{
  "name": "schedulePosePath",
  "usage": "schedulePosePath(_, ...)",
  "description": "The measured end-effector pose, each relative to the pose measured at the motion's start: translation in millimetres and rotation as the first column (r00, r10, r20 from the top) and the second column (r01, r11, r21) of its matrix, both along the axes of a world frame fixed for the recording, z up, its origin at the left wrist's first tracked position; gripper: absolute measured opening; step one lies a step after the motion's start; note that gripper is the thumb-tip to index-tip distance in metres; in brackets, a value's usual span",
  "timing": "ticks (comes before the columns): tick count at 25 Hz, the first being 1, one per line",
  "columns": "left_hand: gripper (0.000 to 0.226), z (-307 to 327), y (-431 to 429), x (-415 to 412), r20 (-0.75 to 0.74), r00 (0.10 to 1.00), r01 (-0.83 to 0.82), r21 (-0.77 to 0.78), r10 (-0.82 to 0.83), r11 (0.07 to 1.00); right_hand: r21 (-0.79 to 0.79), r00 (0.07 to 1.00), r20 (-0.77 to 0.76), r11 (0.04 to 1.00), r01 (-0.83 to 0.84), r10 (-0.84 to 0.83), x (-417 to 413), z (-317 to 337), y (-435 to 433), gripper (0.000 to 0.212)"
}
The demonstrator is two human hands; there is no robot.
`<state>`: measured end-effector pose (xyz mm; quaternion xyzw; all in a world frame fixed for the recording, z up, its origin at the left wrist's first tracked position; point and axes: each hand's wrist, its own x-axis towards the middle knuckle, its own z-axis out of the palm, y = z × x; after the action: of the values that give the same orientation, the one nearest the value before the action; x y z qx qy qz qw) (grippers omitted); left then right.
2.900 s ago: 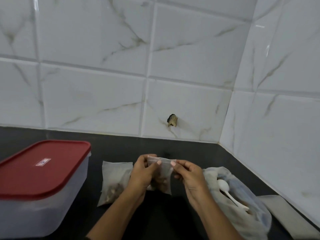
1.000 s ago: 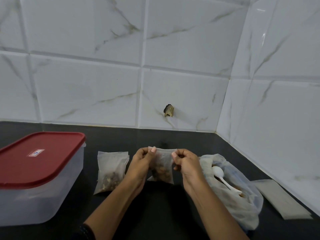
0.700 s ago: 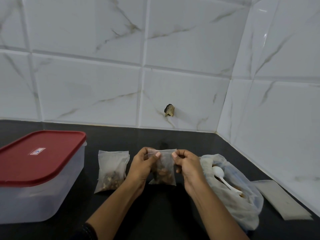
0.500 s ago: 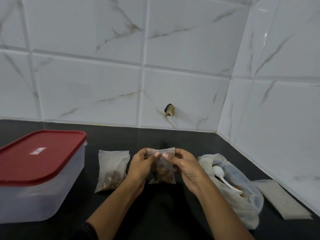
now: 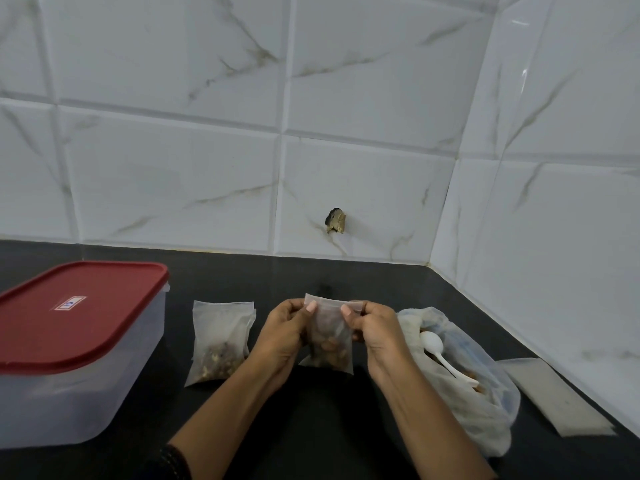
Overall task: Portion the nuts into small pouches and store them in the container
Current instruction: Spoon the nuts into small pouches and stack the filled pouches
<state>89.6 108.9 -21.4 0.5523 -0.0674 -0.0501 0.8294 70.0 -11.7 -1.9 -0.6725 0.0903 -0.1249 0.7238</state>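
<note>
A small clear pouch (image 5: 329, 337) with brown nuts at its bottom hangs upright above the black counter. My left hand (image 5: 284, 337) pinches its top left edge and my right hand (image 5: 375, 332) pinches its top right edge, thumbs on the front. To the left a filled pouch (image 5: 220, 341) of nuts lies flat on the counter. A clear container (image 5: 65, 393) with a red lid (image 5: 76, 310), closed, stands at the far left. At the right sits an open plastic bag (image 5: 474, 386) of nuts with a white spoon (image 5: 438, 351) in it.
A stack of flat empty pouches (image 5: 554, 396) lies at the right by the tiled side wall. Tiled walls close the counter (image 5: 311, 427) at the back and right. A dark chipped spot (image 5: 335, 220) marks the back wall.
The view dropped slightly since the oldest frame. My right thumb slid left along the pouch top, then back toward the right corner; the pouch stays held in the same place.
</note>
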Motion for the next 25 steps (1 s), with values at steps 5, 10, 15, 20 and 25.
schedulePosePath(5,0.015,-0.8,0.1,2.7,-0.035,0.993,-0.115,0.003,0.115,0.993,-0.027,0.997,0.006,0.996,-0.080,0.080,0.7,-3.1,-5.2,0.008)
schedulePosePath(10,0.013,-2.2,-0.1,3.4,-0.013,0.992,-0.128,0.056,0.129,0.990,0.036,0.997,-0.001,0.997,-0.074,0.074,0.4,-0.4,-9.2,0.011)
schedulePosePath(15,0.016,1.3,-0.5,0.8,-0.101,0.995,-0.024,0.021,0.026,1.000,0.008,1.000,0.003,1.000,0.001,-0.001,2.0,-1.9,-6.3,0.019)
schedulePosePath(20,0.009,-1.8,0.1,-0.3,-0.039,0.998,-0.052,0.034,0.053,0.998,0.032,0.999,-0.013,0.998,-0.051,0.051,-0.1,-1.3,-4.8,0.016)
schedulePosePath(25,0.014,1.2,-0.9,-5.0,0.001,0.998,-0.060,0.067,0.060,0.996,-0.055,0.985,-0.016,0.983,-0.174,0.173,-7.7,2.9,-0.3,0.010)
